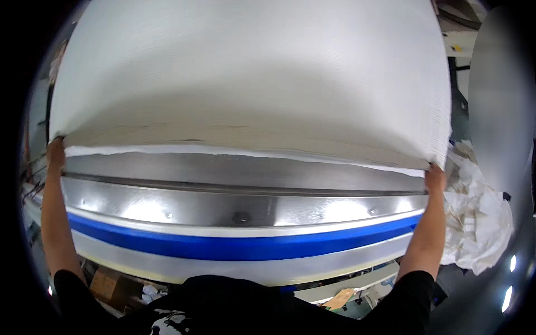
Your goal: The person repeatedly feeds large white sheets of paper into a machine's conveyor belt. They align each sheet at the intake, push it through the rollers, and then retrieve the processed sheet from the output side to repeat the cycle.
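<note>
A wide white sheet of fabric (251,84) stretches away from me across the whole width of the machine. Its near edge is folded or turned, with a few dark creases along it. At the left corner of that edge, my left hand (56,154) is closed on the fabric. The right corner is gripped by my right hand (435,177), fingers wrapped round the edge. Both arms are spread wide. Below the fabric edge lies a bare metal plate (240,171), and nearer to me a shiny metal strip (301,209) with screws.
A blue band (245,248) and a pale ledge (167,262) run along the machine's front, close to my body. Crumpled white cloth (474,223) hangs at the right. A brown cardboard box (106,286) sits low at the left, beneath the ledge.
</note>
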Tool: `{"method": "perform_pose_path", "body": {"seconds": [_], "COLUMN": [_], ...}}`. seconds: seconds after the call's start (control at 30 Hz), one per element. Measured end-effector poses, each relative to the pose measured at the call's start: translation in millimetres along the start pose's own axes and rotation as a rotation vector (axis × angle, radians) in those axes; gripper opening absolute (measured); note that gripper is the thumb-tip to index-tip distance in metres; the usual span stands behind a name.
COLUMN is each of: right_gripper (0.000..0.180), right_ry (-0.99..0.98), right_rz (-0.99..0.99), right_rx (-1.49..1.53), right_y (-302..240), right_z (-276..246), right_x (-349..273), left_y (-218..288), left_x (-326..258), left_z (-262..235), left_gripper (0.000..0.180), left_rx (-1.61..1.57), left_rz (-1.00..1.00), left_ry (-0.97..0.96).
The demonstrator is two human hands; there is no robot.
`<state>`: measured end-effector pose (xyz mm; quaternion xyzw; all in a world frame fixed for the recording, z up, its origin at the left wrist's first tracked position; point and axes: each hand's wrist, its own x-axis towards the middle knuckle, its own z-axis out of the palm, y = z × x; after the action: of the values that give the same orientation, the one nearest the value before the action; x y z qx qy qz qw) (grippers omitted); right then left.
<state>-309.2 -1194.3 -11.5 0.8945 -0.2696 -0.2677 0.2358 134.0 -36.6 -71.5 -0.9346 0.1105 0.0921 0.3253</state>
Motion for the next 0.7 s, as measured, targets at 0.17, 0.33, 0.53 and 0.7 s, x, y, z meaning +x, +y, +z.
{"method": "perform_pose_path", "body": {"seconds": [0.17, 0.33, 0.53, 0.7], "right_gripper": [0.039, 0.041, 0.040, 0.039], "right_ry": [-0.035, 0.072, 0.007, -0.065], "right_rz": [0.076, -0.040, -0.107, -0.208], "right_rx": [0.140, 0.158, 0.220, 0.102], "right_y": [-19, 43, 100, 105], "right_z": [-59, -74, -79, -32], "right_x": [-17, -35, -86, -146], "left_y": [30, 15, -52, -44], "left_x": [-38, -66, -108, -182], "left_z": [-108, -170, -169, -125], "left_gripper": [0.036, 0.038, 0.032, 0.036], "left_rx": [-0.096, -0.064, -0.153, 0.042], "left_rz": [0.008, -0.092, 0.106, 0.231], "left_ry": [-0.116, -0.157, -0.096, -0.295]}}
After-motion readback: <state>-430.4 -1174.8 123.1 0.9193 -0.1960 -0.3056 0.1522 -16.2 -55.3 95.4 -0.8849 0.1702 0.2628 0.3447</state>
